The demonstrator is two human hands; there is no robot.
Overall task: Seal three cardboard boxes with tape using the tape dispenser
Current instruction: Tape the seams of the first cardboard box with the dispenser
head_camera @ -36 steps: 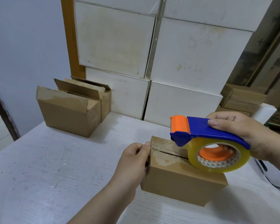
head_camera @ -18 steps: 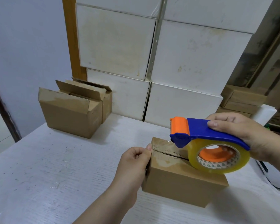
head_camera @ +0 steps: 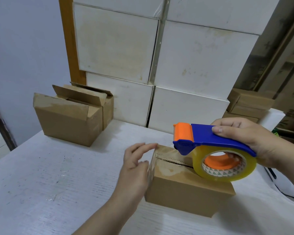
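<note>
1. A small cardboard box (head_camera: 190, 189) lies on the white table (head_camera: 49, 184), near the person and right of centre, with its top flaps closed.
2. The seam (head_camera: 173, 161) along the top of this box shows a jagged gap, and a glossy strip of tape covers its left end.
3. The right hand (head_camera: 248, 141) grips the blue handle of the tape dispenser (head_camera: 210, 150), fingers curled around it, the thumb on top.
4. The dispenser's clear tape roll (head_camera: 227, 167) rests on the right part of the box top; its orange front end points left, above the seam.
5. The left hand (head_camera: 136, 167) is at the box's left end, fingers loosely spread and holding nothing, fingertips at the top left edge.
6. Two more brown boxes (head_camera: 70, 119) stand together at the far left of the table, their flaps partly raised.
7. Stacked white cartons (head_camera: 193, 65) fill the space behind the table.
</note>
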